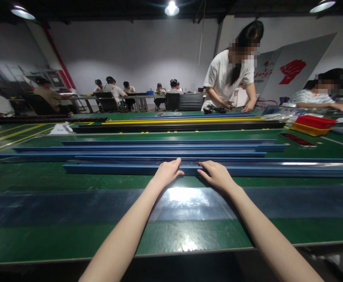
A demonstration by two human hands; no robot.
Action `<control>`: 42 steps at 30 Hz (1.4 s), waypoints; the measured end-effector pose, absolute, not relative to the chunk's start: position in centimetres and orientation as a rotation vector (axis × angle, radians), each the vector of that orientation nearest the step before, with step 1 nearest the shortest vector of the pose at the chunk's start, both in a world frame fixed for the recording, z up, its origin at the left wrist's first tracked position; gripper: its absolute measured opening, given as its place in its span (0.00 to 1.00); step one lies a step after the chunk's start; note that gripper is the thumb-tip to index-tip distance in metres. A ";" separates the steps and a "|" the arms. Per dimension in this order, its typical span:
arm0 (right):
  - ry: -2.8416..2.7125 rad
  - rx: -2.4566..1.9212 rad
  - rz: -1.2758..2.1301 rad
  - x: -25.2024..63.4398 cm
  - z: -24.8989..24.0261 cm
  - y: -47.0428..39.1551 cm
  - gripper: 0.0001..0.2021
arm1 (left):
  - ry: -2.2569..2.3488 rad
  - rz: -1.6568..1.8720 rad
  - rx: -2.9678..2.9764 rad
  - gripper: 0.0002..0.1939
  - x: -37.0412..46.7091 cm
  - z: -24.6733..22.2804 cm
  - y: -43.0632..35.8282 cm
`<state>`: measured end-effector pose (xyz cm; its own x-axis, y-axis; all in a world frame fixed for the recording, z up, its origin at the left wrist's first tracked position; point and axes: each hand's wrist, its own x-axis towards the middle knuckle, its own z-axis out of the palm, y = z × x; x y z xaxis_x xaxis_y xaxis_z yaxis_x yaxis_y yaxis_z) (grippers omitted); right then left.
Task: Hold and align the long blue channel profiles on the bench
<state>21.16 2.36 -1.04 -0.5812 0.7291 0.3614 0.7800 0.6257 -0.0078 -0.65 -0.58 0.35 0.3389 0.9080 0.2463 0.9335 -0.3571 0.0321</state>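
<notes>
A long blue channel strip lies crosswise before me on the green table. My left hand grips its front wall, thumb on the near side and fingers over the top edge. A short way to the right, my right hand holds the same wall in a like manner, its fingertips partly hidden inside the channel. Between me and the strip, a long clear plastic sheet lies flat, glossy under the lamp, with both forearms above it.
Behind the held strip lie more blue strips, then yellow strips and black strips. A phone and a red bin are at right. Across the table stands a co-worker; others sit farther back.
</notes>
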 end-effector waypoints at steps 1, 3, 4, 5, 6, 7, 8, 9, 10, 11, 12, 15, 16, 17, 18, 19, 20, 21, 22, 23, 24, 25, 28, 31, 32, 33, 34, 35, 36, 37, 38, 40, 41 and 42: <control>-2.519 -1.217 -0.217 21.2 -1.0 2.4 0.16 | -1.722 -0.334 -2.469 0.16 -0.6 0.3 -0.6; -2.514 -1.226 -0.216 21.1 -1.0 2.3 0.16 | -1.744 -0.328 -2.455 0.16 -0.6 0.2 -0.5; -2.510 -1.229 -0.217 21.1 -1.1 2.3 0.16 | -1.753 -0.326 -2.450 0.16 -0.6 0.2 -0.5; -2.505 -1.231 -0.219 21.1 -1.1 2.3 0.16 | -1.759 -0.325 -2.445 0.16 -0.6 0.1 -0.4; -2.501 -1.231 -0.221 21.2 -1.1 2.3 0.17 | -1.760 -0.327 -2.441 0.16 -0.6 0.1 -0.4; -2.498 -1.231 -0.223 21.2 -1.1 2.3 0.17 | -1.757 -0.330 -2.437 0.16 -0.6 0.1 -0.4; -2.497 -1.230 -0.223 21.2 -1.1 2.4 0.17 | -1.753 -0.333 -2.434 0.16 -0.7 0.0 -0.4; -2.495 -1.230 -0.221 21.2 -1.2 2.4 0.16 | -1.750 -0.335 -2.431 0.17 -0.7 0.0 -0.4; -2.493 -1.232 -0.218 21.2 -1.2 2.5 0.16 | -1.749 -0.336 -2.428 0.17 -0.7 0.1 -0.4; -2.491 -1.233 -0.215 21.2 -1.3 2.5 0.16 | -1.750 -0.333 -2.427 0.17 -0.7 0.1 -0.5; -2.489 -1.237 -0.211 21.2 -1.3 2.6 0.16 | -1.752 -0.328 -2.428 0.17 -0.6 0.1 -0.5; -2.489 -1.247 -0.195 21.1 -1.4 2.6 0.15 | -1.754 -0.308 -2.435 0.16 -0.6 0.3 -0.6; -2.490 -1.249 -0.190 21.1 -1.4 2.6 0.15 | -1.753 -0.305 -2.437 0.16 -0.5 0.3 -0.6; -2.490 -1.251 -0.187 21.1 -1.3 2.6 0.15 | -1.750 -0.306 -2.437 0.16 -0.5 0.3 -0.6; -2.490 -1.250 -0.187 21.1 -1.3 2.6 0.15 | -1.746 -0.311 -2.434 0.16 -0.5 0.3 -0.7; -2.490 -1.248 -0.190 21.1 -1.3 2.5 0.15 | -1.743 -0.318 -2.430 0.16 -0.5 0.3 -0.7; -2.493 -1.244 -0.195 21.1 -1.2 2.5 0.16 | -1.740 -0.325 -2.424 0.16 -0.5 0.3 -0.7; -2.498 -1.240 -0.199 21.2 -1.2 2.5 0.16 | -1.736 -0.332 -2.419 0.16 -0.5 0.2 -0.7; -2.504 -1.236 -0.202 21.2 -1.2 2.4 0.16 | -1.732 -0.338 -2.415 0.15 -0.5 0.2 -0.8; -2.509 -1.233 -0.203 21.2 -1.2 2.4 0.15 | -1.730 -0.342 -2.412 0.15 -0.5 0.2 -0.8; -2.514 -1.228 -0.201 21.2 -1.1 2.4 0.15 | -1.730 -0.344 -2.412 0.15 -0.5 0.3 -0.9; -2.517 -1.220 -0.200 21.2 -1.1 2.4 0.15 | -1.733 -0.344 -2.413 0.15 -0.5 0.3 -0.9; -2.532 -1.176 -0.200 21.0 -1.1 2.3 0.13 | -1.750 -0.338 -2.417 0.14 -0.4 0.3 -1.0; -2.547 -1.139 -0.211 20.7 -0.9 2.1 0.11 | -1.751 -0.333 -2.418 0.14 -0.3 0.3 -0.9; -2.547 -1.137 -0.216 20.6 -0.9 2.0 0.10 | -1.742 -0.335 -2.417 0.14 -0.3 0.2 -0.9; -2.546 -1.141 -0.223 20.5 -0.8 1.9 0.09 | -1.732 -0.338 -2.416 0.14 -0.3 0.2 -0.9; -2.544 -1.150 -0.230 20.4 -0.8 1.9 0.09 | -1.723 -0.341 -2.413 0.14 -0.3 0.2 -0.9; -2.543 -1.160 -0.235 20.3 -0.7 1.8 0.09 | -1.719 -0.342 -2.411 0.14 -0.3 0.1 -0.9; -2.542 -1.169 -0.239 20.2 -0.7 1.8 0.09 | -1.720 -0.341 -2.408 0.14 -0.3 0.1 -0.9; -2.541 -1.175 -0.242 20.1 -0.7 1.8 0.09 | -1.725 -0.339 -2.407 0.14 -0.3 0.1 -0.9; -2.541 -1.174 -0.246 20.0 -0.7 1.8 0.09 | -1.732 -0.335 -2.407 0.14 -0.3 0.1 -1.0; -2.542 -1.161 -0.265 19.9 -0.8 1.8 0.10 | -1.740 -0.328 -2.408 0.14 -0.3 0.1 -1.0; -2.542 -1.156 -0.280 19.8 -0.9 1.8 0.11 | -1.737 -0.328 -2.407 0.14 -0.3 0.0 -0.9; -2.542 -1.158 -0.295 19.7 -0.9 1.8 0.11 | -1.732 -0.328 -2.405 0.14 -0.3 0.0 -0.9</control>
